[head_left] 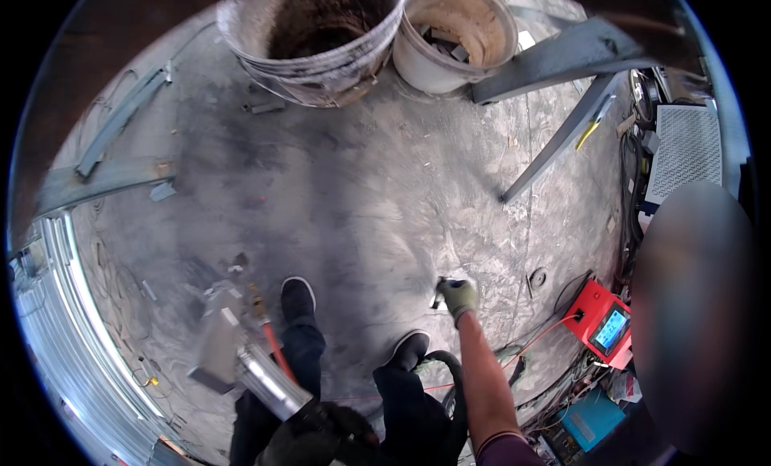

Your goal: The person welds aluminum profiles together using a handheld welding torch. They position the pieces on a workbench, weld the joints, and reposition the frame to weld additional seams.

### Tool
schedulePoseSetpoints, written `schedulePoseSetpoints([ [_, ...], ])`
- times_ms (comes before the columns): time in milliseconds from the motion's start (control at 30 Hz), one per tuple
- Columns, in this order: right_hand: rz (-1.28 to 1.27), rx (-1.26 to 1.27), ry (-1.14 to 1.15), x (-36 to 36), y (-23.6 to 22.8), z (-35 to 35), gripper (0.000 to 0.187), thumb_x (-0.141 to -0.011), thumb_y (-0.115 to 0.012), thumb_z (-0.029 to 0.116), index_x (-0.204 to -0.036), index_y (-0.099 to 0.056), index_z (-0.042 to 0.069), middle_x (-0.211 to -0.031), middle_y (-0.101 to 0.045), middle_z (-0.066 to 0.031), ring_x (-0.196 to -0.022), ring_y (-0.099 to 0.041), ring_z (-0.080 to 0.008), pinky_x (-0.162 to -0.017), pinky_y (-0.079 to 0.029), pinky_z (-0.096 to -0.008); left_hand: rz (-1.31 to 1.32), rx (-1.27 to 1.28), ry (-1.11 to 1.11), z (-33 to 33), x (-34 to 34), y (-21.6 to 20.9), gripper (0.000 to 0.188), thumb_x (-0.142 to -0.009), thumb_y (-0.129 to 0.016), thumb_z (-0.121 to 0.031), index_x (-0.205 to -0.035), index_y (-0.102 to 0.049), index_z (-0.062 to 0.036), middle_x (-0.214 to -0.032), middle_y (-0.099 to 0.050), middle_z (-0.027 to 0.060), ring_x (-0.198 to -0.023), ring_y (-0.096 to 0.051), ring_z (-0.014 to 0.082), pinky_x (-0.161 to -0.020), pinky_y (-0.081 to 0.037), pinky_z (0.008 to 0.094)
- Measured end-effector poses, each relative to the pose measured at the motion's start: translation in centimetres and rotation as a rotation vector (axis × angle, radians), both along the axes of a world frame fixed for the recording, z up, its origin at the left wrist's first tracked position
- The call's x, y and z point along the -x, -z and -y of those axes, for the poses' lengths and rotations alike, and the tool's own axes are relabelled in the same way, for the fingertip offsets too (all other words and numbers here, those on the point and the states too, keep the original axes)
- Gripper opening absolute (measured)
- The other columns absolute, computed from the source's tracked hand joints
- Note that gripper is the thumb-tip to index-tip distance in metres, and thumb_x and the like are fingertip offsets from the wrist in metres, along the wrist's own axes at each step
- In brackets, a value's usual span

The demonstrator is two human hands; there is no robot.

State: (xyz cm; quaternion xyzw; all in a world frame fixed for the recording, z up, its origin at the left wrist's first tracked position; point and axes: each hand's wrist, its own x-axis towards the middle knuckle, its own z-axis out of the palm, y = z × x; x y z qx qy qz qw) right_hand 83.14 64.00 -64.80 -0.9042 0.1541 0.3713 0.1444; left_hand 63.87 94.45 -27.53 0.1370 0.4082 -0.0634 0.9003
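Note:
At the lower edge my left hand [321, 438], in a dark glove, is closed at the near end of a silver tool with a cylindrical body [273, 386]. A blurred grey blocky part [218, 350] is at the tool's far end. Beside it runs an orange-red hose [279, 352] with a brass fitting [258, 301]. My right arm reaches forward over the floor. Its olive-gloved hand [458, 297] is closed around a small metallic piece [438, 297], mostly covered by the fingers.
Two dirty buckets [321, 69] [438, 77] stand ahead; the right one holds metal scraps. Grey steel legs [554, 145] [104, 181] rise at both sides. Long metal profiles [60, 321] lie left. At right are a red machine with a screen [590, 321], cables, and a teal box [593, 419].

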Motion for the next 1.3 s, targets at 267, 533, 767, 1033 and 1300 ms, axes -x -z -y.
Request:
schedulePoseSetpoints([
  [267, -0.078, -0.548, -0.083, 5.8, -23.7, -11.9, 0.046, -0.081, -0.089, 0.04, -0.105, -0.077, 0.003, -0.091, -0.078, -0.0143, -0.086, -0.075, -0.0281, -0.082, -0.058, -0.0394, -0.221, -0.092, 0.114, 0.6, 4.3, -3.5, 0.039, -0.091, -0.072, -0.013, -0.126, -0.065, 0.0046, -0.116, -0.076, 0.0161, -0.096, -0.074, 0.0225, -0.09, -0.059, 0.0347],
  [533, 0.239, -0.616, -0.589, 6.9, -53.4, -18.0, 0.042, -0.093, -0.081, 0.032, -0.122, -0.073, 0.003, -0.097, -0.076, -0.0128, -0.09, -0.073, -0.0273, -0.082, -0.058, -0.0388, -0.064, -0.323, 0.099, -2.5, -0.4, -18.7, 0.016, -0.093, -0.077, -0.021, -0.101, -0.07, -0.0085, -0.097, -0.072, 0.01, -0.095, -0.07, 0.0262, -0.085, -0.059, 0.0377],
  [767, 0.182, -0.925, -0.493, 7.7, -54.5, -15.7, 0.043, -0.101, -0.074, 0.031, -0.132, -0.073, 0.001, -0.119, -0.077, -0.0218, -0.116, -0.073, -0.0333, -0.099, -0.057, -0.0443, 0.003, -0.464, 0.17, -6.0, -2.4, -24.4, 0.018, -0.094, -0.077, -0.021, -0.103, -0.071, -0.007, -0.099, -0.074, 0.0105, -0.095, -0.071, 0.0251, -0.085, -0.059, 0.0374],
  [1033, -0.055, -1.012, -0.189, 6.4, -64.5, -11.0, 0.054, -0.1, -0.073, 0.035, -0.139, -0.066, -0.002, -0.131, -0.073, -0.0269, -0.126, -0.069, -0.0379, -0.104, -0.053, -0.0468, 0.089, -0.655, 0.314, -4.3, -4.7, -29.2, 0.021, -0.095, -0.078, -0.022, -0.105, -0.072, -0.0052, -0.1, -0.075, 0.011, -0.095, -0.073, 0.024, -0.084, -0.059, 0.037],
  [1300, 0.088, -0.995, -0.154, 4.2, -71.0, -6.4, 0.044, -0.098, -0.073, 0.03, -0.131, -0.069, 0.002, -0.121, -0.074, -0.0255, -0.116, -0.07, -0.0407, -0.098, -0.055, -0.0502, 0.196, -0.911, 0.524, 1.6, -8.0, -32.1, 0.023, -0.097, -0.08, -0.023, -0.107, -0.074, -0.0034, -0.102, -0.077, 0.0115, -0.095, -0.074, 0.0228, -0.084, -0.06, 0.0366],
])
